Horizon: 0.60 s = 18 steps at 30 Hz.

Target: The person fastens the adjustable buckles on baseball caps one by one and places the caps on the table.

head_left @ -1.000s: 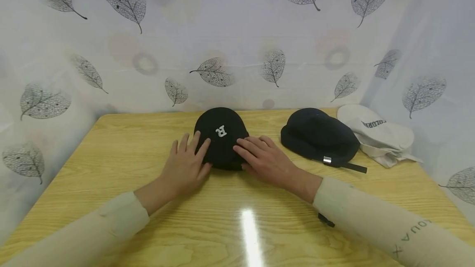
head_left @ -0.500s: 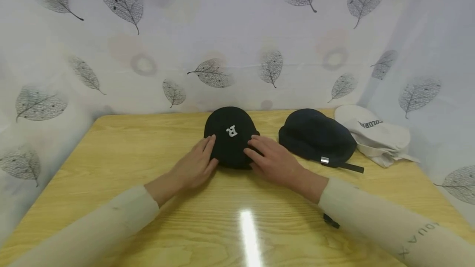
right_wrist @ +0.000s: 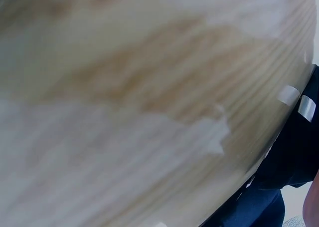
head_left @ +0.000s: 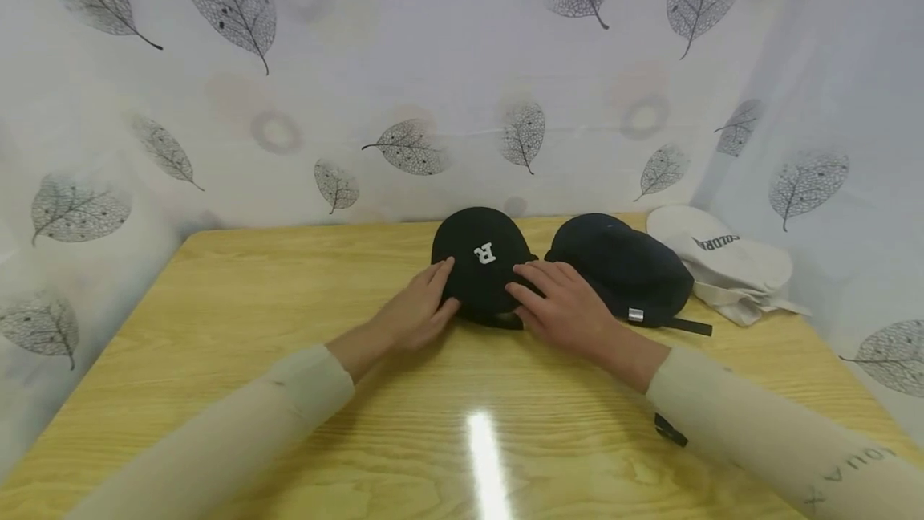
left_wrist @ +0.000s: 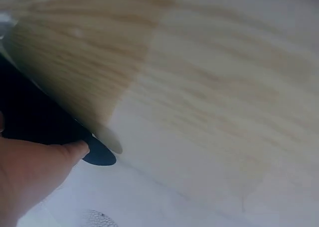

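Note:
A black cap (head_left: 476, 279) with a white letter R lies on the table between both hands. My left hand (head_left: 415, 311) holds its left side, fingertips on the crown; in the left wrist view the thumb presses along the dark edge (left_wrist: 40, 112). From the right, my right hand (head_left: 573, 311) grips the cap with bent fingers on top, its thumb mostly hidden. Just beyond that hand sits a navy cap (head_left: 613, 259) with a silver clasp and a loose strap. A cream cap (head_left: 722, 251) with dark lettering lies behind it at the far right.
The wooden table (head_left: 274, 279) ends at a leaf-patterned curtain (head_left: 462, 62) along the back and sides. A small black item (head_left: 670, 430) shows beside the right sleeve. Light reflects off the tabletop near the front.
Both hands and the black cap have slid right, closer to the navy cap. My left fingers, spread over the crown earlier, are now together at its left side.

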Each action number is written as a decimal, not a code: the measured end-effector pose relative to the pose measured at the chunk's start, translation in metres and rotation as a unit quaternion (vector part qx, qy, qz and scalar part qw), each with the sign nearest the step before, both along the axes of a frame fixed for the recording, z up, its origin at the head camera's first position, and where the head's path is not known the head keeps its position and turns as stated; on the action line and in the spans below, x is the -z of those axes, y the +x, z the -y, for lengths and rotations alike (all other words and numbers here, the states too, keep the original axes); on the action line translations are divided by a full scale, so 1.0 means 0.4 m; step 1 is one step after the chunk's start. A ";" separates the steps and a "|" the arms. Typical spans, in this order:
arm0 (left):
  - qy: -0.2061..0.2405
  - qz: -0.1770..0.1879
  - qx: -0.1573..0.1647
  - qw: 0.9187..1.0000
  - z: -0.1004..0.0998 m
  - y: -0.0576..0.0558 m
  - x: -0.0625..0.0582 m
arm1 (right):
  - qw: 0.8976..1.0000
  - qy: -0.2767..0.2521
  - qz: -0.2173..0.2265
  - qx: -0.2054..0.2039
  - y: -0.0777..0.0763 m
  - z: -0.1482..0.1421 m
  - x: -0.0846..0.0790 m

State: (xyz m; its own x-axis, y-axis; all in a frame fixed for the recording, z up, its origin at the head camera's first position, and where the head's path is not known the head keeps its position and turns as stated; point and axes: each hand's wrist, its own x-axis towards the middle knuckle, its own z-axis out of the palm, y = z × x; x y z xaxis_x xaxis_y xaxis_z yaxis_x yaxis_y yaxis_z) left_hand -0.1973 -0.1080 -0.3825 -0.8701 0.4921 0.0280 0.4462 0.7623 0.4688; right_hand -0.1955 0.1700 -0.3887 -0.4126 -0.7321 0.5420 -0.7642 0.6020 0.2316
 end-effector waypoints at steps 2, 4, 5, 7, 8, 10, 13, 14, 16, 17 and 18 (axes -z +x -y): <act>0.014 0.020 0.005 1.000 0.003 -0.005 -0.003 | 1.000 -0.003 -0.002 0.002 -0.001 -0.002 0.000; 0.027 0.030 0.009 0.999 0.013 -0.007 -0.006 | 1.000 -0.004 -0.003 0.002 -0.001 -0.003 0.000; 0.033 0.032 0.012 0.999 0.020 -0.007 -0.007 | 1.000 -0.006 -0.001 0.001 -0.001 -0.003 -0.001; 0.051 0.025 0.019 0.998 0.038 -0.006 -0.008 | 1.000 -0.015 0.007 -0.004 0.000 -0.007 -0.003; 0.059 0.021 0.022 0.998 0.048 -0.005 -0.009 | 1.000 -0.022 0.012 -0.005 -0.001 -0.010 -0.003; 0.077 0.014 0.020 0.997 0.070 -0.001 -0.013 | 0.999 -0.042 0.026 0.000 0.000 -0.019 -0.005; 0.102 0.012 0.001 0.995 0.107 0.001 -0.018 | 0.996 -0.070 0.041 0.027 0.000 -0.037 -0.006; 0.107 0.015 -0.009 0.994 0.121 0.001 -0.021 | 0.995 -0.075 0.043 0.040 0.000 -0.045 -0.007; 0.108 0.006 -0.022 0.994 0.149 -0.002 -0.023 | 0.994 -0.079 0.044 0.067 -0.002 -0.064 -0.006; 0.105 -0.003 -0.026 0.994 0.162 -0.002 -0.023 | 0.993 -0.077 0.042 0.080 -0.004 -0.075 -0.006; 0.097 -0.015 -0.029 0.995 0.177 -0.003 -0.023 | 0.992 -0.073 0.042 0.092 -0.005 -0.087 -0.006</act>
